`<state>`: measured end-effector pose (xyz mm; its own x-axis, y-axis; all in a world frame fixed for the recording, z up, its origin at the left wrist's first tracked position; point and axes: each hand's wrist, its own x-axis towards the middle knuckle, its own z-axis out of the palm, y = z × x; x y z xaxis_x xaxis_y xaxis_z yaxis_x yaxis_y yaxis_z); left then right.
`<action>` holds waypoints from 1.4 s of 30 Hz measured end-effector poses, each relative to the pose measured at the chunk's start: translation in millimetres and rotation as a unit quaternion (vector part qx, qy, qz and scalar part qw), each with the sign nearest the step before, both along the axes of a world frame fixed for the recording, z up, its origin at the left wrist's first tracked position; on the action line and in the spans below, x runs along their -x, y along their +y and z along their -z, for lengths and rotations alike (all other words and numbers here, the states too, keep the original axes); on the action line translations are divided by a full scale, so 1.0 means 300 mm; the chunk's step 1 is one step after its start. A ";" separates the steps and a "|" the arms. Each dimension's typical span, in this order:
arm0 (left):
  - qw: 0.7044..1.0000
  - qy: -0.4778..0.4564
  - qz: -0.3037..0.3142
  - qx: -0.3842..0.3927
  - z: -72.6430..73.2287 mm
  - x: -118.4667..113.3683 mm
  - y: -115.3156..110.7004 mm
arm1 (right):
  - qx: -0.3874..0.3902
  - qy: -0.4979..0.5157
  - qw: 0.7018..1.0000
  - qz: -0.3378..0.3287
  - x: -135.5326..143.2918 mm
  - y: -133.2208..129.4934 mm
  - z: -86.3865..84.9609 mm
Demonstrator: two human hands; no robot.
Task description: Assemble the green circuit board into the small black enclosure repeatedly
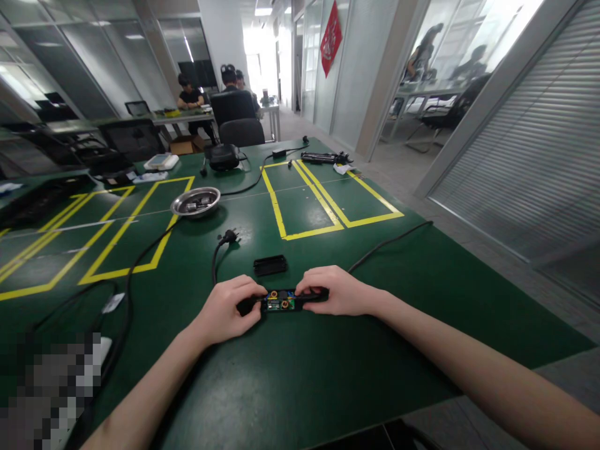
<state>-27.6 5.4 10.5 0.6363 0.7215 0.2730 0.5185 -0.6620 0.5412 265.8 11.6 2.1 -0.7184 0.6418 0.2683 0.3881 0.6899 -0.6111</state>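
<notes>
Between my hands lies a small green circuit board with copper coils, seated in an open black case half. A black cable joins it at each end. My left hand is closed around the cable at the left end, its fingertips at the case edge. My right hand pinches the cable at the right end, beside the board. Just beyond the board rests a separate black case half, hollow side up. A black power plug stands farther back on its cord.
On the green table, yellow tape marks rectangles. Farther back are a metal bowl with metal parts, a black pouch and a folded black tripod. Cables cross the left side. People sit at a desk beyond.
</notes>
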 end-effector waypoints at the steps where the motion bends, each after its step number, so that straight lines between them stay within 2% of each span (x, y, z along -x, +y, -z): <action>1: 1.000 0.000 0.010 -0.013 0.004 -0.001 0.002 | -0.003 -0.010 1.000 0.004 0.000 0.003 0.002; 6: 0.999 0.016 0.013 -0.031 0.010 -0.009 0.011 | -0.008 -0.022 1.000 0.012 -0.001 0.015 0.010; 12: 0.999 0.001 0.016 -0.046 0.009 -0.018 0.013 | -0.056 -0.040 0.997 -0.016 -0.003 0.024 0.014; 16: 0.998 0.022 0.025 -0.061 0.003 -0.022 0.011 | -0.071 -0.050 0.996 -0.015 -0.001 0.027 0.010; 23: 0.998 -0.066 0.015 0.004 0.003 -0.005 0.006 | -0.069 -0.023 0.997 -0.015 0.001 0.020 0.001; 28: 0.998 -0.061 0.028 0.015 -0.010 -0.006 0.005 | -0.105 -0.033 0.994 -0.023 0.006 0.018 -0.002; 32: 0.999 -0.046 0.009 -0.021 -0.002 -0.009 0.008 | -0.150 -0.045 0.988 -0.014 0.013 0.030 0.005; 38: 0.987 0.007 -0.061 -0.146 0.026 -0.006 0.025 | -0.203 -0.021 0.979 0.014 0.018 0.051 0.017; 42: 0.984 0.086 -0.075 -0.138 0.051 -0.014 0.049 | -0.181 -0.035 0.980 0.070 0.036 0.061 0.045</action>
